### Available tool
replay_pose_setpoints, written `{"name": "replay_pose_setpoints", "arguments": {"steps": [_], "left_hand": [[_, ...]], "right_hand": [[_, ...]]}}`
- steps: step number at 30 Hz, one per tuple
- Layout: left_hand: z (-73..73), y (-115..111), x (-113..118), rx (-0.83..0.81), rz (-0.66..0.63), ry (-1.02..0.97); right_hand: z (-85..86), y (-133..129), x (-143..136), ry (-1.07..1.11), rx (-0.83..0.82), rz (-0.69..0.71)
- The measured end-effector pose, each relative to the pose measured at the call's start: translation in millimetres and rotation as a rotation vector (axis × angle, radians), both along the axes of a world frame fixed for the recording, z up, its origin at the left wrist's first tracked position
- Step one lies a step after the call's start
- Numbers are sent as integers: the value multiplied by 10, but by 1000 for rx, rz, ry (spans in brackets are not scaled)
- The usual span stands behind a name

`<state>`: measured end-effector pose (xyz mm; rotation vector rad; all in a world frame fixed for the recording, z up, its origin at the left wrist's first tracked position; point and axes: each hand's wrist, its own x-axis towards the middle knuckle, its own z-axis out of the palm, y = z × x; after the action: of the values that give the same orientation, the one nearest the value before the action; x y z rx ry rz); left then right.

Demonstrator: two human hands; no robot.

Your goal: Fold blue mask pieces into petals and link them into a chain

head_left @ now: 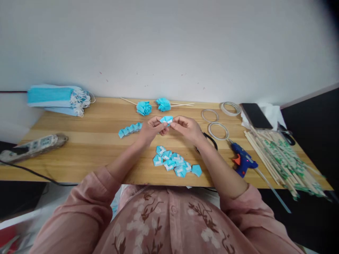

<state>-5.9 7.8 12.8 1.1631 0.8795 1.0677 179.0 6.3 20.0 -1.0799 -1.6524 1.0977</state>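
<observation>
Between both hands, above the middle of the table, is a folded blue piece with a white strip on it. My left hand pinches its left side, and my right hand pinches its right side. A row of overlapping blue folded pieces lies just left of my left hand. Nearer my body is a loose pile of blue folded pieces, most with white strips, and a single blue piece at its right. Two blue flowers, one and another, lie on thin sticks behind my hands.
On the right are tape rolls, a blue glue gun, wrapped sticks and a phone. Black-handled scissors lie partly under my right forearm. Blue face masks and a power strip occupy the left.
</observation>
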Motion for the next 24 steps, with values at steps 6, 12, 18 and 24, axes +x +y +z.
{"name": "replay_pose_setpoints", "arguments": {"steps": [6,12,18,24], "left_hand": [[-55,-56,12,101,-60,207],[-38,-70,-20,209,-27,313],[-24,-83,-15,191,-27,355],[-23,-99,11,177,-49,381]], "right_hand": [[-7,-109,-5,-106,69,-72],[-33,-161,45,-182,183,-114],[-92,-158,29,-86,98,-62],[-106,-162,15,-147,151,-105]]}}
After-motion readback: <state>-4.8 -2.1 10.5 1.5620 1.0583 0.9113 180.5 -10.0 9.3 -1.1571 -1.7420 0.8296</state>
